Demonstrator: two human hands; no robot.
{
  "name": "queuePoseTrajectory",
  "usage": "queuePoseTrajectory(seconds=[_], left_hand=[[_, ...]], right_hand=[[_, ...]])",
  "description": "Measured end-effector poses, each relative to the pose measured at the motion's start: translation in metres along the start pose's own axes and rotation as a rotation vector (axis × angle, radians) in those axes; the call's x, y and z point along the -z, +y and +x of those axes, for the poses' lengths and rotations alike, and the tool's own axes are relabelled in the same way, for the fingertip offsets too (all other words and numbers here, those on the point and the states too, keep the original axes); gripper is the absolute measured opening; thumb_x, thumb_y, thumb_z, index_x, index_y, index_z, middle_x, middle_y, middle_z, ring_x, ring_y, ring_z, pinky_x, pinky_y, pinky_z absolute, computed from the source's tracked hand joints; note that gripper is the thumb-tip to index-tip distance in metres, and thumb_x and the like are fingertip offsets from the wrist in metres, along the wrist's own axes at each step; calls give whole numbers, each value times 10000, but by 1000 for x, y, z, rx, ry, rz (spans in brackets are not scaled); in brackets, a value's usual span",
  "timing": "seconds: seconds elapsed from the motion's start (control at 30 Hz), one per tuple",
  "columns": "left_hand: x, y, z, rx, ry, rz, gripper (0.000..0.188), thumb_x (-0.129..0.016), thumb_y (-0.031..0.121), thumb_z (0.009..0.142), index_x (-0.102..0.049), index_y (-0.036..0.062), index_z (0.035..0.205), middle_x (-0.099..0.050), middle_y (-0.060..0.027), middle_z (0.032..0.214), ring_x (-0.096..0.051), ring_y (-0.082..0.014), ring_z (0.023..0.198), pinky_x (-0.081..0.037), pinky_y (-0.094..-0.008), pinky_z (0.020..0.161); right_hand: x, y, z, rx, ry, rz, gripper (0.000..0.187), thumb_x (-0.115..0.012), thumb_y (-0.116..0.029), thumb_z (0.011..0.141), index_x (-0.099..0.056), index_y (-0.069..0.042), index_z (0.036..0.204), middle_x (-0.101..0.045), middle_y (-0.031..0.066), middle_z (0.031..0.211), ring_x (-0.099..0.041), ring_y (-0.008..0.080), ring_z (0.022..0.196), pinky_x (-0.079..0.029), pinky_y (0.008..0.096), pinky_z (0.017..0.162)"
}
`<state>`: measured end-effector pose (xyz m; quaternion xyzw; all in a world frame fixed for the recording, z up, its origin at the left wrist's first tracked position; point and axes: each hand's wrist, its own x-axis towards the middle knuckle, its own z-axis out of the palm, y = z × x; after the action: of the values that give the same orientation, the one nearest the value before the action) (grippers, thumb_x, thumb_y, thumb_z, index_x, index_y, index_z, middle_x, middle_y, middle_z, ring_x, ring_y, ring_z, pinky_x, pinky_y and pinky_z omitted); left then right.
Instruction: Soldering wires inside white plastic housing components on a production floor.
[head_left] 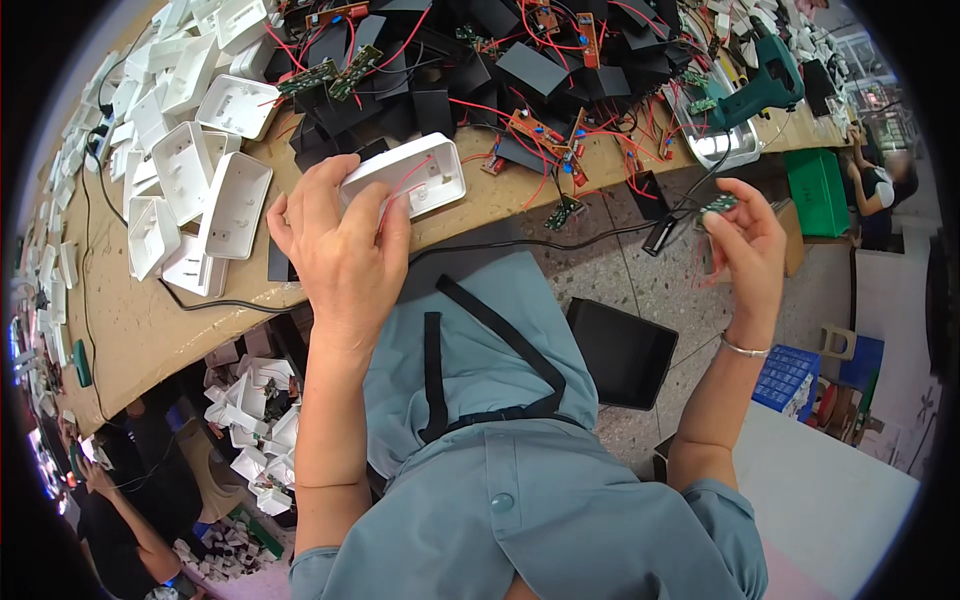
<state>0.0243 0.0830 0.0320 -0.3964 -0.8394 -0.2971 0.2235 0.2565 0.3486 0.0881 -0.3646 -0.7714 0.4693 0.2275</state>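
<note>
Tan worktable (pixel 150 345), speckled floor (pixel 635 283), white box (pixel 432 172).

1. Held case (pixel 452 186): plain white inside and out, crossed by thin red wires (pixel 412 173)
2. Held circuit board (pixel 720 203): green
3. Heaped boxes (pixel 538 68): black, threaded with more red and orange-brown boards (pixel 588 40)
4. Piled cases (pixel 236 212) at left: white
5. Tabletop (pixel 140 345): tan
6. Glue gun (pixel 770 85): dark teal green
7. Crate (pixel 815 190): bright green
8. Smock (pixel 440 530): solid grey-blue, black straps (pixel 433 370), matching button (pixel 502 503)
9. Bracelet (pixel 745 350): silvery
10. Floor (pixel 603 268): grey-beige, seemingly speckled, though shadow blurs it
</note>
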Motion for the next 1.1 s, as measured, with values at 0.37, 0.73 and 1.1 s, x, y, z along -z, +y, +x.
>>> queuePoseTrajectory(seconds=[0.37, 0.73, 1.1], left_hand=[[0, -3, -1, 8, 20, -1, 103, -701, 140, 749, -669, 62, 808, -581, -77, 1108, -539, -263, 1045, -295, -494, 956], [3, -1, -2, 12, -2, -11, 183, -730, 190, 722, -662, 59, 829, -556, -75, 1139, -522, -261, 1064, -283, -492, 959], [-1, 72, -14, -226, -116, -734, 308, -620, -29, 681, -635, 13, 985, -612, -121, 959, -589, -287, 830, -474, -363, 734]], right_hand=[[32, -39, 15, 36, -157, -81, 363, -625, -11, 827, -553, -12, 1182, -483, -41, 678, -397, 5, 473, -275, 158, 398], [21, -12, 40, -123, -318, -60, 304, -628, -30, 821, -572, -15, 1119, -488, -53, 635, -404, 9, 423, -294, 163, 366], [30, -5, 35, -75, -326, 163, 291, -610, -31, 841, -564, 13, 1125, -520, -39, 664, -374, -7, 419, -255, 150, 364]])
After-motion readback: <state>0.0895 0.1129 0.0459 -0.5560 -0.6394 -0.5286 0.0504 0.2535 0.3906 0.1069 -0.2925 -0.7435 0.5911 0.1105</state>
